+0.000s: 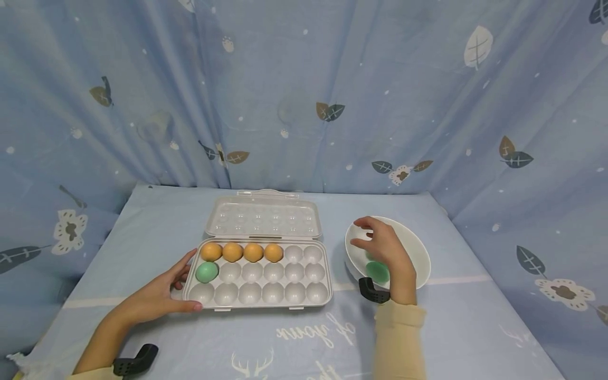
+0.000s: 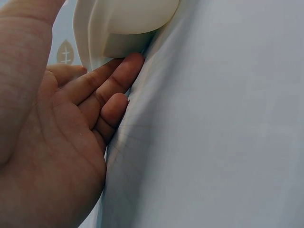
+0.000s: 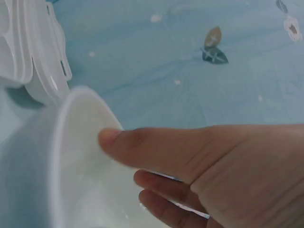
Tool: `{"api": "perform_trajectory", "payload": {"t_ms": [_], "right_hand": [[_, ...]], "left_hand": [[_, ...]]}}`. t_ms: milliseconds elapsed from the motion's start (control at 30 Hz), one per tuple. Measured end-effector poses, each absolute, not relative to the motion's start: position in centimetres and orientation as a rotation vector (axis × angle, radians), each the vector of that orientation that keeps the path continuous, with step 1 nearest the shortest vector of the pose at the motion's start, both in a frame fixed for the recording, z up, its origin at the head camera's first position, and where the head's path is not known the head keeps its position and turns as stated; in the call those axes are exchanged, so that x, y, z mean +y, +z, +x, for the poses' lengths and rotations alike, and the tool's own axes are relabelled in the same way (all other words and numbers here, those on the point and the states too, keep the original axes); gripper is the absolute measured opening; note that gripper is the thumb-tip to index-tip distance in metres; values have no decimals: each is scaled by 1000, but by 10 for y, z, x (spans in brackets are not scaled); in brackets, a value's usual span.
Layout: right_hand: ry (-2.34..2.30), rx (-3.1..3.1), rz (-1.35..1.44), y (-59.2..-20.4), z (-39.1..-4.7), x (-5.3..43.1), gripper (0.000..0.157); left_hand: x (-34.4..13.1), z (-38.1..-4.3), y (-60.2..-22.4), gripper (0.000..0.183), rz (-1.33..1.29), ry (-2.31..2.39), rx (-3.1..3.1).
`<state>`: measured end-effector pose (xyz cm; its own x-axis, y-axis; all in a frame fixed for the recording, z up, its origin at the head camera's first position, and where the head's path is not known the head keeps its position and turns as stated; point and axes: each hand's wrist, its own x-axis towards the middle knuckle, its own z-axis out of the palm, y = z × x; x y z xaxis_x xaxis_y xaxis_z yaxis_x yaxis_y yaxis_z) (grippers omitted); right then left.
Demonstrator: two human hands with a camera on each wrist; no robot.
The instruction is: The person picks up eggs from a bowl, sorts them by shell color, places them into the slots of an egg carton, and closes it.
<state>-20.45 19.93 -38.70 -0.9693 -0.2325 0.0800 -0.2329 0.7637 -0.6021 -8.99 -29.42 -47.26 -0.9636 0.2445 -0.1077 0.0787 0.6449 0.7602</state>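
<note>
My left hand (image 1: 157, 295) holds the left end of a white plastic egg carton (image 1: 329, 274), its thumb at the front edge and fingers along the side. Several orange eggs (image 1: 253, 252) sit at the left of the carton's back row. A green egg (image 1: 207, 272) lies in the leftmost hollow of the middle row. Over a white bowl (image 1: 420, 253) hovers my right hand (image 1: 382, 244), fingers bent and apart with nothing between them. Inside the bowl are green eggs (image 1: 377, 272), partly hidden by that hand. The right thumb (image 3: 142, 145) reaches inside the bowl's rim (image 3: 59, 142).
The carton's clear lid (image 1: 264, 216) lies folded back behind it. A pale blue printed cloth (image 1: 304, 338) covers the table, and a blue curtain with leaves (image 1: 285, 79) rises behind and at the sides. Each wrist wears a black band (image 1: 373, 290).
</note>
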Motion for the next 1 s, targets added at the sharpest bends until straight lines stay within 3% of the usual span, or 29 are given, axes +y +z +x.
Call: {"api": "perform_trajectory", "payload": {"t_ms": [667,1000], "right_hand": [[861,-3192,271,-390,-195,233,46],[945,-3254,295,-398,-197,219,48]], "left_hand": [[-294,-90,-472,123,244,1207,2652],[-294,-90,-473,122,244,1201,2652]]}}
